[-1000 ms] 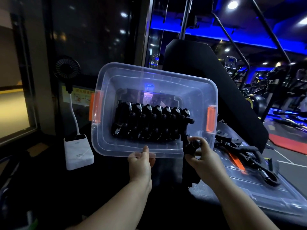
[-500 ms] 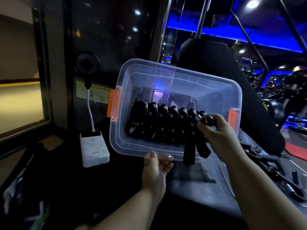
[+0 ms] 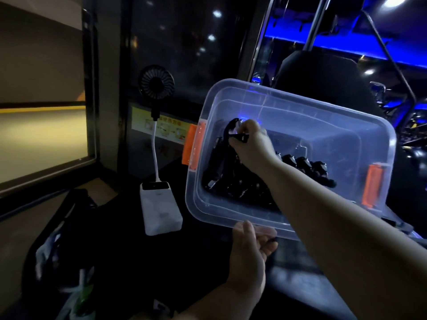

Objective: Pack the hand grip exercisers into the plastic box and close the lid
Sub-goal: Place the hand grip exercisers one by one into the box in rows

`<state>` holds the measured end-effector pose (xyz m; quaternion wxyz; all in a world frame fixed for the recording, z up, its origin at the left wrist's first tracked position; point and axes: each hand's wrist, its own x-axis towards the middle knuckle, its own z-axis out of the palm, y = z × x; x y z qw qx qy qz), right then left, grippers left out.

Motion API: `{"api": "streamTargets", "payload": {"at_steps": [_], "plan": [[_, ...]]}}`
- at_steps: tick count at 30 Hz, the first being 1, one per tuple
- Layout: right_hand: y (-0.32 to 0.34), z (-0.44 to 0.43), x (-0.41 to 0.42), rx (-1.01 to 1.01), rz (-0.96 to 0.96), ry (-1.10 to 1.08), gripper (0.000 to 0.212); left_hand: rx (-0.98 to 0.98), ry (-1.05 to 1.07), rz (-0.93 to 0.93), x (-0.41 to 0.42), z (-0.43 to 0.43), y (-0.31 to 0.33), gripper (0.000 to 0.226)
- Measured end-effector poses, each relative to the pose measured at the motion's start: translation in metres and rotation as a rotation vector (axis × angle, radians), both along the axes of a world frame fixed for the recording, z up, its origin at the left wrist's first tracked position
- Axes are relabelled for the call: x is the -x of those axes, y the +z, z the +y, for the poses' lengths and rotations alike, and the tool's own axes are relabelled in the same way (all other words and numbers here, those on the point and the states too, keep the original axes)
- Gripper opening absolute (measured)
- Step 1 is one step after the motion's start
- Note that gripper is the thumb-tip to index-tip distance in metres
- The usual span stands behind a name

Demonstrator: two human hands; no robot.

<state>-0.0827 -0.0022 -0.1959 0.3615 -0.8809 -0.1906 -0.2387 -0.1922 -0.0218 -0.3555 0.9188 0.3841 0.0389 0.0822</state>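
Hand grip exerciser: black, with two handles and a coil spring showing at its lower end. It sits inside the plastic box, at the left end.
Right hand: your fingers are curled tight round the top of that exerciser; you have not let go.
Change: a second ago you held this piece outside the near rim, by the right end of the row. You have now carried it across and into the box, beside the left orange latch.
Meaning: this looks like one more piece nearly placed, with only the release left. The lid is not on. You cannot tell from here whether pieces remain outside.
Left hand: pinches the near rim, thumb on top and fingers curled beneath, holding the box tipped towards you.
Box material: clear, thin plastic with rounded corners, a stepped rim and an orange latch at each short end.
Packed row: glossy black, knobbed pieces lie side by side and are likely to slide in a tilted box.
Nearby: a white power bank with a small fan on a stalk stands left of the box.
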Motion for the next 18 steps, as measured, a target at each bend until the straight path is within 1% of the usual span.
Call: {"api": "streamTargets", "payload": {"at_steps": [2,4,8,9,11,14,16,18], "plan": [[-0.004,0.013,-0.01,0.023,0.018,0.004,0.019,-0.002,-0.012,-0.004,-0.001,0.001,-0.002,0.046],[-0.008,0.023,-0.02,0.053,0.04,0.023,0.031,0.013,-0.017,-0.002,-0.001,0.002,-0.003,0.046],[-0.017,0.034,-0.031,0.173,0.016,0.034,0.041,0.07,-0.002,0.029,0.0,0.002,0.0,0.065],[-0.019,0.036,-0.033,0.197,0.001,0.038,0.042,0.083,-0.005,0.031,0.0,0.002,-0.001,0.066],[-0.02,0.04,-0.037,0.26,-0.055,0.013,0.042,0.093,-0.009,0.03,-0.002,0.001,-0.004,0.062],[-0.017,0.04,-0.044,0.423,-0.17,-0.102,0.042,0.106,-0.012,0.036,-0.005,0.0,-0.005,0.057],[-0.015,0.037,-0.05,0.48,-0.173,-0.138,0.045,0.125,-0.016,0.052,-0.007,-0.001,-0.006,0.053],[-0.014,0.034,-0.056,0.513,-0.14,-0.136,0.046,0.127,-0.026,0.072,-0.009,-0.001,-0.007,0.043]]}}
